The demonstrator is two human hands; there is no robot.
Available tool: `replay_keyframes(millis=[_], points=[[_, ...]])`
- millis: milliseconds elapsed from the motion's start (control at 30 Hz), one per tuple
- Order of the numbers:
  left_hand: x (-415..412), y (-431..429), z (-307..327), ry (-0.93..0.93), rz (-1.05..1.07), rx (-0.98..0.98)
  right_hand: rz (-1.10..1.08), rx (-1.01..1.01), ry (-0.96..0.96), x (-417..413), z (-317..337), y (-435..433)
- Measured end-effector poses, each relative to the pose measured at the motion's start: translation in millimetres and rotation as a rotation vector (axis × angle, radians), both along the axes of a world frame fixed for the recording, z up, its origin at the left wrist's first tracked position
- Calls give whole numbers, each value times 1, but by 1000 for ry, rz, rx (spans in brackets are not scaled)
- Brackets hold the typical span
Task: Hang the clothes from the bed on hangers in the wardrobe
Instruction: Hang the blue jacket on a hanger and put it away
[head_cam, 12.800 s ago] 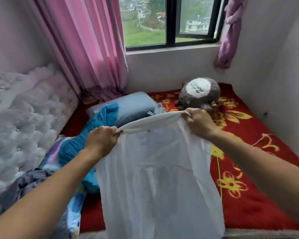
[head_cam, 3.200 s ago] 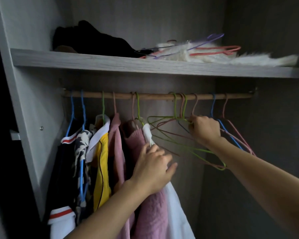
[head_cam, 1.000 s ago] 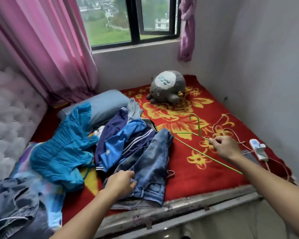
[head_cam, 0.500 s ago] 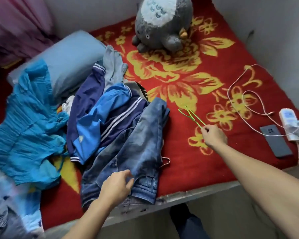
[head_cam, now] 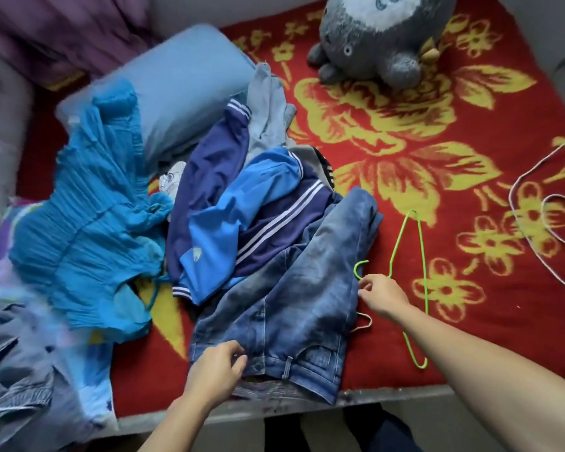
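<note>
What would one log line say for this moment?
left hand: on jeans waistband, grip unclear | right hand: at neck of green hanger lying on bed, grip unclear | jeans: not yet hung

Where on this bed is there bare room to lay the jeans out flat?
Bare blanket between the plush, jeans, hanger and cable; a smaller patch right of the hanger, below the cable. Left of the jeans it's crowded: jacket, dress, pillow.

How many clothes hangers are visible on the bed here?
2. A green hanger lies on the red blanket right of the jeans, by the right hand; the end of a pale hanger pokes from under the jeans' right edge. Others may hide under clothes.
</note>
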State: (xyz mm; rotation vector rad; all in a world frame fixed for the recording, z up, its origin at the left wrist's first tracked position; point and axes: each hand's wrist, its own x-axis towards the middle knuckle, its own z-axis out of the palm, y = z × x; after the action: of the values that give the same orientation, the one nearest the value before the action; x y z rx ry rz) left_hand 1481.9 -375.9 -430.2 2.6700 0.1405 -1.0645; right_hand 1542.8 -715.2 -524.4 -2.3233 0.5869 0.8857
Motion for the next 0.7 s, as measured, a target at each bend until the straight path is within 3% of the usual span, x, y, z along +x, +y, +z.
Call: replay_keyframes(millis=[233,500,600,700], points=[[27,110,-40,42,-27,-12,333,9,-120,33,12,174],[17,231,-112,9,123,-11,735,1,-382,70,-63,370],[10,252,-138,-16,159,-15,911,-182,-331,76,-108,392],[15,255,-155,-15,158,-29,920,-305,-456,78,-131,376]])
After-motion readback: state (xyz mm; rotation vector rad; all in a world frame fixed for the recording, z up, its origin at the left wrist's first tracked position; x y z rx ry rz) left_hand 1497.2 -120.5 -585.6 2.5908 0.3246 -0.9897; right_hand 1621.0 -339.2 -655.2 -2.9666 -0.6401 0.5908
